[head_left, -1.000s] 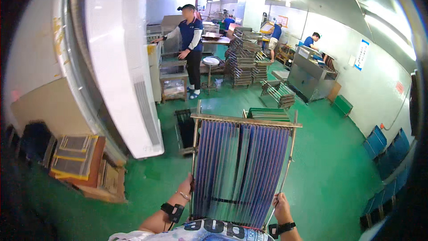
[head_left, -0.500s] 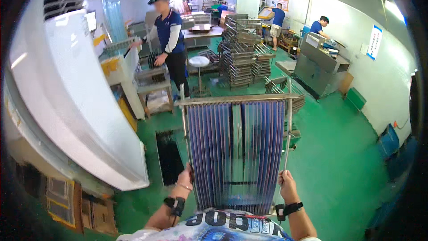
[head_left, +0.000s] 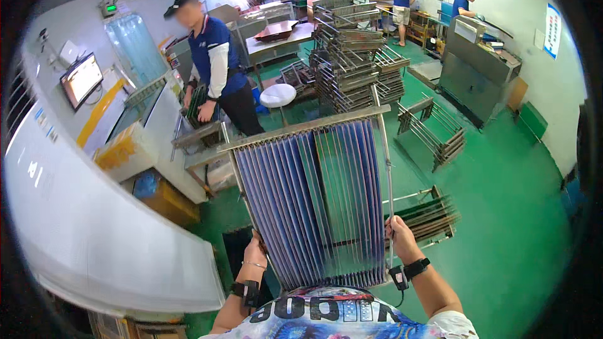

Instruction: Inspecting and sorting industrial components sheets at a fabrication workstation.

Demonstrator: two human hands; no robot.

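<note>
A metal rack [head_left: 304, 130] filled with upright, thin blue-purple panels [head_left: 276, 194] is held out in front of my body. My left hand [head_left: 254, 253] is closed round its left side rail, low down. On the opposite rail [head_left: 384, 163] my right hand [head_left: 402, 236] grips with fingers wrapped. The panels stand in close parallel rows, with a wider gap right of the middle through which green floor shows. The rack's near end sits close against my patterned shirt [head_left: 326, 309]. A black strap with a small device is on each wrist.
At left, a person [head_left: 220, 56] in a blue and white top handles dark panels beside a machine. Tall stacks of metal racks [head_left: 352, 56] stand ahead. More racks [head_left: 433, 132] sit on the green floor at right. A white stool [head_left: 278, 95] and a large white casing [head_left: 113, 226] flank the left.
The view has swung and moved forward, so the person at left and the rack stacks look nearer. The held rack now tilts to the left. Both hands keep their grip.
</note>
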